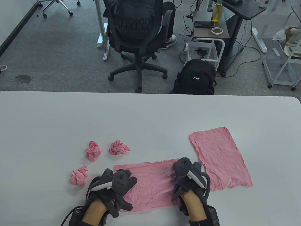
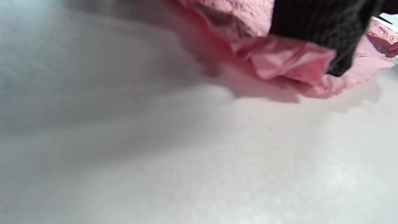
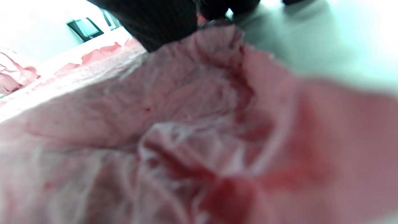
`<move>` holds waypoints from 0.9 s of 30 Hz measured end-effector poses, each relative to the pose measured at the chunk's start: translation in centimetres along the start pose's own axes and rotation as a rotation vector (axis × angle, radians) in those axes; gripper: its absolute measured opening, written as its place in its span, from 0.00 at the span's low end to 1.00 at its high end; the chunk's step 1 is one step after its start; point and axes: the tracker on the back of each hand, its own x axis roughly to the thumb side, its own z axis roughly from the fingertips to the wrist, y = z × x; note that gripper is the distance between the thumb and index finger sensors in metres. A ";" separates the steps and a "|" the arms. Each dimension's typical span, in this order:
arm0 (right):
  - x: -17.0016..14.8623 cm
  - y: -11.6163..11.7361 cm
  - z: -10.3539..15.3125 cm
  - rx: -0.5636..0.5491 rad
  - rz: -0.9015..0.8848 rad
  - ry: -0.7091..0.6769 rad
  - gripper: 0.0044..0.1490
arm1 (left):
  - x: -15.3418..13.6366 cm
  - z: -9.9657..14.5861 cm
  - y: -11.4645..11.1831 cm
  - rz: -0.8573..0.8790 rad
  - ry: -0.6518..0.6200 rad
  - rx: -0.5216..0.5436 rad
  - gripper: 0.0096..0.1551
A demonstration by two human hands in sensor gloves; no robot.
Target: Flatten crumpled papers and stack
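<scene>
Both hands press the pink sheet; wrist view shows its curled edge.

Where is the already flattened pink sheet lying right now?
In the table view, the flattened sheet lies on the table's right side, just right of the right hand, apart from the sheet being smoothed.

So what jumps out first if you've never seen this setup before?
Probably the pink paper on the white table: one wrinkled sheet lies at the near edge with both gloved hands on it, the left hand at its left end and the right hand at its right end. A second flattened sheet lies just to the right, and three crumpled pink balls wait to the left.
</scene>
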 end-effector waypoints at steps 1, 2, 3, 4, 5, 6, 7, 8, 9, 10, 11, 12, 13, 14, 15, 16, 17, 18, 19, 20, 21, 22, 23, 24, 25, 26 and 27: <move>0.7 -0.4 0.5 -0.054 0.025 -0.053 0.39 | 0.0 0.0 0.1 -0.007 0.004 0.005 0.65; 1.5 -0.8 0.9 -0.068 0.020 -0.111 0.39 | 0.0 -0.1 0.2 -0.012 0.002 0.012 0.65; 2.5 -1.0 1.4 -0.091 0.003 -0.179 0.39 | -0.1 -0.2 0.2 -0.016 0.000 0.015 0.65; 3.6 -0.9 1.8 -0.109 -0.009 -0.239 0.39 | -0.1 -0.2 0.1 -0.016 -0.002 0.016 0.65; 5.2 -0.5 2.4 -0.117 -0.014 -0.320 0.39 | -0.2 -0.3 0.1 -0.010 -0.006 0.017 0.65; 6.7 0.3 2.8 -0.095 -0.012 -0.399 0.39 | -0.3 -0.3 0.1 -0.006 -0.008 0.016 0.65; 8.0 1.3 3.1 -0.035 -0.002 -0.471 0.39 | -0.3 -0.4 0.2 -0.005 -0.008 0.016 0.65; 9.3 2.6 3.3 0.065 0.023 -0.548 0.40 | -0.4 -0.4 0.2 -0.004 -0.009 0.016 0.65; 10.1 3.5 3.4 0.135 0.054 -0.578 0.41 | -0.5 -0.5 0.2 -0.001 -0.011 0.017 0.65; 10.5 4.2 3.4 0.200 0.102 -0.564 0.42 | -0.6 -0.5 0.2 0.007 -0.011 0.014 0.65; 10.3 4.9 3.1 0.278 0.150 -0.518 0.43 | -0.7 -0.5 0.2 0.016 -0.012 0.015 0.65; 9.8 4.8 2.9 0.346 0.163 -0.483 0.44 | -0.8 -0.6 0.2 0.023 -0.011 0.016 0.65; 9.0 4.4 2.5 0.368 0.083 -0.474 0.44 | -0.8 -0.6 0.2 0.028 -0.015 0.010 0.65; 7.8 3.9 2.0 0.345 0.018 -0.400 0.45 | -0.9 -0.6 0.2 0.028 -0.015 0.007 0.65; 6.7 3.5 1.7 0.353 -0.018 -0.340 0.45 | -0.9 -0.6 0.2 0.027 -0.014 0.006 0.65; 4.8 2.7 1.4 0.365 -0.069 -0.270 0.46 | -0.9 -0.6 0.2 0.028 -0.016 0.005 0.66; 3.8 2.3 1.2 0.350 -0.088 -0.236 0.47 | -0.9 -0.6 0.2 0.030 -0.016 0.003 0.66; 2.5 1.8 1.0 0.331 -0.103 -0.188 0.48 | -0.9 -0.6 0.2 0.033 -0.016 0.001 0.66; 1.8 1.5 0.9 0.324 -0.108 -0.163 0.48 | -0.9 -0.6 0.2 0.034 -0.016 0.000 0.66; 0.8 1.0 0.8 0.310 -0.105 -0.111 0.49 | -0.8 -0.6 0.2 0.032 -0.016 -0.004 0.66; 0.0 0.7 0.8 0.292 -0.102 -0.066 0.49 | -0.7 -0.5 0.3 0.021 -0.003 -0.018 0.66; -0.4 0.5 0.8 0.283 -0.112 -0.050 0.49 | -0.7 -0.4 0.3 0.006 0.013 -0.027 0.67; -0.7 0.4 0.8 0.273 -0.118 -0.034 0.50 | -0.6 -0.2 0.4 -0.017 0.025 -0.033 0.67; -1.0 0.3 0.8 0.269 -0.109 -0.012 0.50 | -0.7 0.0 0.4 -0.027 0.033 -0.033 0.67; -1.3 0.1 0.9 0.266 -0.091 0.012 0.50 | -0.7 0.0 0.4 -0.020 0.033 -0.032 0.67; -1.5 -0.1 0.9 0.261 -0.074 0.032 0.50 | -0.8 0.0 0.3 -0.011 0.027 -0.033 0.67; -1.7 -0.2 1.0 0.254 -0.057 0.053 0.51 | -0.9 0.0 0.3 -0.008 0.026 -0.032 0.67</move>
